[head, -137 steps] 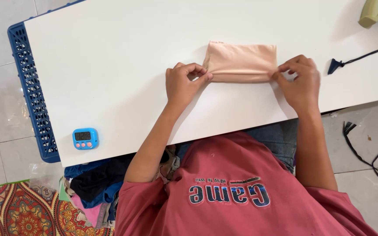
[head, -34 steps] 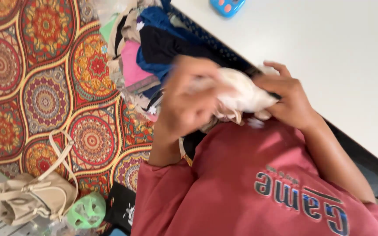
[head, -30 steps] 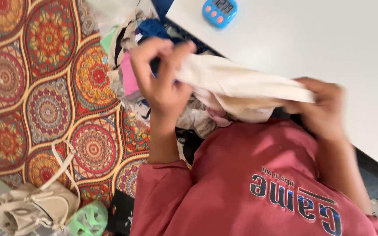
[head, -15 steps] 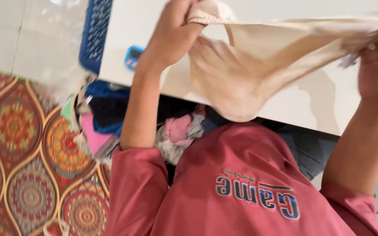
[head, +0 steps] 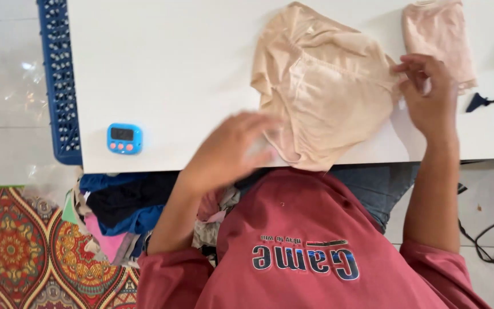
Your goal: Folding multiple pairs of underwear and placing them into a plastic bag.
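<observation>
A: Well, starting at the far left, what lies there?

B: A patterned red and orange rug covers the floor, and a blue perforated plastic basket stands against the edge of the white worktop. A small blue digital timer with pink buttons sits near the worktop's front edge. Below it, a heap of mixed coloured clothes lies beside the person's red shirt.

A: And the left hand?

B: The left hand hovers at the front edge of the worktop, blurred, fingers spread, holding nothing. Its fingertips are just at the lower left border of the beige thin fabric undergarment; I cannot tell whether they touch it.

A: Where does that garment lie?

B: Spread flat on the worktop between the two hands, its lower tip hanging slightly over the front edge.

A: The right hand?

B: The right hand pinches the garment's right corner between thumb and fingers. Just behind it lies a folded pale pink cloth, and to its right a black cord end.
</observation>
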